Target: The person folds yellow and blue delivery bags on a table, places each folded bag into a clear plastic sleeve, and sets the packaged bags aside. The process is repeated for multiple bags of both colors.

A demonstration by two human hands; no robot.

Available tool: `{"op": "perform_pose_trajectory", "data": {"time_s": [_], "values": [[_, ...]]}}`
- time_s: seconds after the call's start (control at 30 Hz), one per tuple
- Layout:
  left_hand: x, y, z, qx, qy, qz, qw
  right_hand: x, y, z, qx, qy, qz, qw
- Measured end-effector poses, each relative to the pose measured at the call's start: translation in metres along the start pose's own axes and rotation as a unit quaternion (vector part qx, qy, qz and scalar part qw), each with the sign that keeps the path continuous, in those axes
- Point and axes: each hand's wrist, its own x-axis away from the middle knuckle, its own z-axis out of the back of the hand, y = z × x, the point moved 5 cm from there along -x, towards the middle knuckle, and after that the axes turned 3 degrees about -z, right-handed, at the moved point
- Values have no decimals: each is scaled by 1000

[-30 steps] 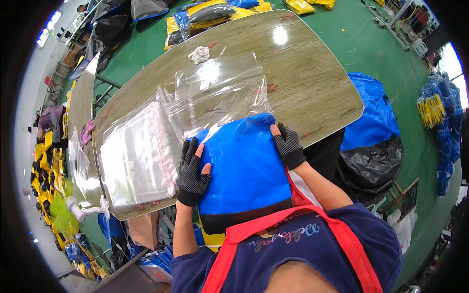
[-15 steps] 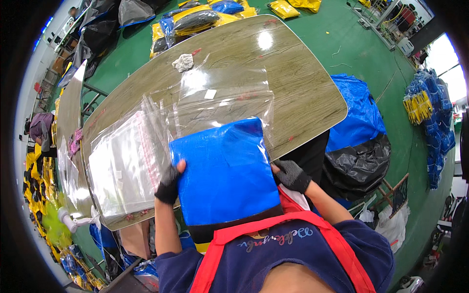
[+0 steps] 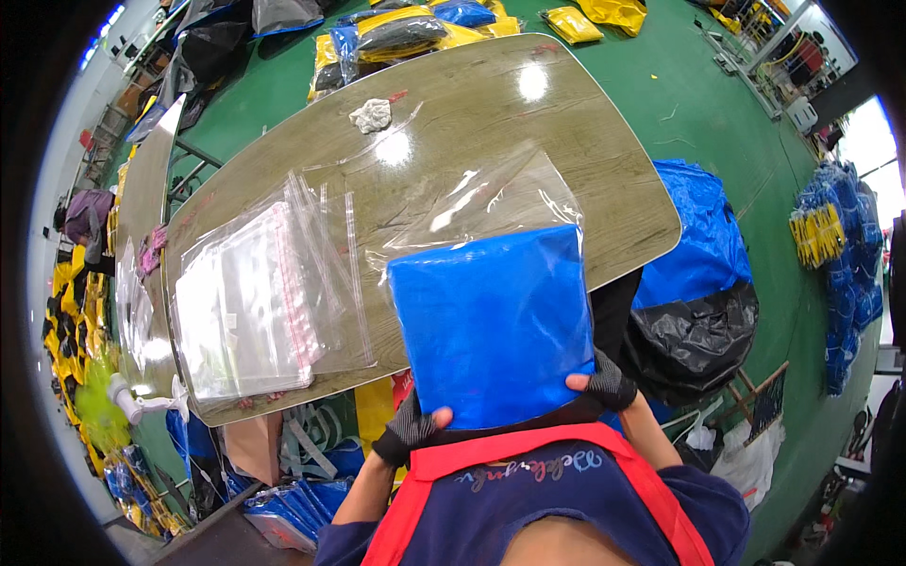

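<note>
A flat, folded blue bundle (image 3: 495, 325) with a black near edge lies in front of me, its far side over the table edge. Most of it sits inside a clear plastic bag (image 3: 519, 193), whose slack far end stretches past the bundle over the table. My left hand (image 3: 411, 429), in a dark fingerless glove, is closed on the near left corner with the thumb on top. At the near right corner my right hand (image 3: 607, 380), gloved alike, grips the bundle, thumb also on top. Fingers beneath the bundle are hidden.
Clear plastic bags (image 3: 250, 307) lie stacked on the left of the wood-grain table (image 3: 472, 113). A crumpled white wad (image 3: 371, 115) sits toward its far side. Right of the table stands a blue and black sack (image 3: 694, 311). Packed yellow bundles (image 3: 396, 38) lie on the floor beyond.
The clear bag now covers most of the blue bundle. Both hands have slid from its sides to its near corners, and the bundle has shifted right.
</note>
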Motion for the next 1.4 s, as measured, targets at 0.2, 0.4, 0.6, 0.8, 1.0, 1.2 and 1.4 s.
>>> {"op": "perform_pose_trajectory", "data": {"time_s": [0.2,0.4,0.6,0.8,1.0,1.2,1.4], "values": [[-70,42,49,230,-49,33,971,-9,-13,-4,107,-165,-49,979],[-63,33,11,110,-5,83,990,-28,-53,2,96,99,127,982],[-41,21,32,147,-25,-25,989,15,-7,-9,215,-36,-55,974],[-66,56,0,55,-23,43,997,-48,-52,21,-33,93,84,992],[11,6,-15,67,-46,62,995,34,38,14,12,41,-26,999],[-26,-19,-2,-191,-127,-51,972,44,-58,-12,-113,-65,135,982],[-100,27,-79,-309,12,-109,945,-12,-119,-24,-112,110,350,924]]}}
